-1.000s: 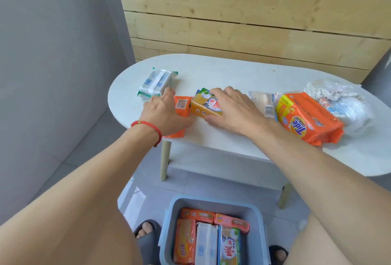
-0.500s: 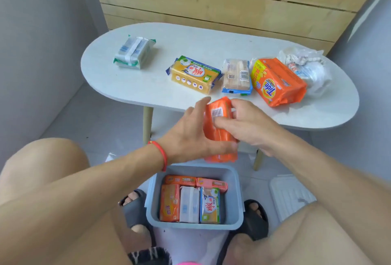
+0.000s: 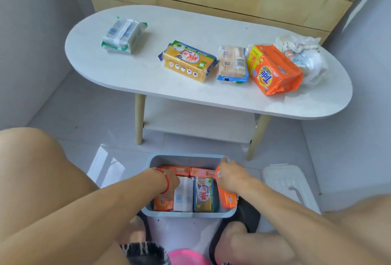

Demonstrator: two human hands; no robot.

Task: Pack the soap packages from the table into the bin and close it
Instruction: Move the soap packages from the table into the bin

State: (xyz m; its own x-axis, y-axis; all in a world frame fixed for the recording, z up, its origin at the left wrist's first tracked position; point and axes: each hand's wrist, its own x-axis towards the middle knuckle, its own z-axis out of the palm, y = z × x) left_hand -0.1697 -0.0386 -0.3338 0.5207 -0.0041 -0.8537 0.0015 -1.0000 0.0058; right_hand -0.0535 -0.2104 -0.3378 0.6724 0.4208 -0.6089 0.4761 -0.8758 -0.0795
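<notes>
Head camera is looking down into the grey bin on the floor. The right hand is gripping an orange soap pack, standing it against the bin's right wall beside the yellow pack. The left hand is reaching among the packs on the left; its grip I cannot tell. Four packs and a plastic bag are lying on the white table.

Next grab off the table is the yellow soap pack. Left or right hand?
Left, probably. The right hand grips the orange pack it is seating in the bin; the left hand only rests on packed soaps, and the yellow pack lies centre-table.
</notes>
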